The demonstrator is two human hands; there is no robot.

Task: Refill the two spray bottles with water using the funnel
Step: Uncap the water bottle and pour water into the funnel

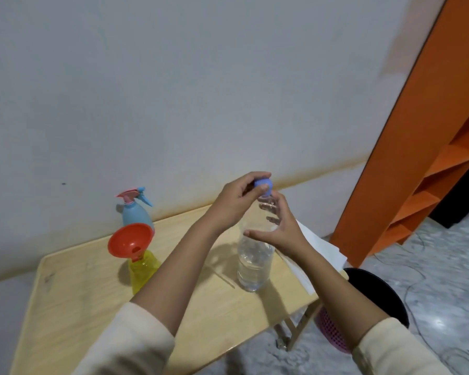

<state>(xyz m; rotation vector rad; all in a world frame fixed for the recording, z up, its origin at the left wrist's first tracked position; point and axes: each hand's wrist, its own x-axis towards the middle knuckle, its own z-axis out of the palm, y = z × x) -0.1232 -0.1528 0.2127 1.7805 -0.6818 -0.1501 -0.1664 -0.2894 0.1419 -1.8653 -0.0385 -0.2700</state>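
Note:
A clear water bottle (253, 262) stands upright on the wooden table (73, 301), partly filled with water. My left hand (233, 201) pinches its blue cap (264, 185) at the top. My right hand (278, 234) wraps around the bottle's upper part. To the left stands a yellow spray bottle (142, 272) without its spray head, with an orange funnel (130, 239) sitting in its neck. Behind it a blue spray bottle (136, 212) stands with its pink and blue trigger head on.
White folded paper (322, 250) lies at the table's right edge. A black bin (377, 290) and a pink mesh basket (331, 334) stand on the floor to the right. An orange shelf unit (428, 147) rises at right. The wall runs close behind the table.

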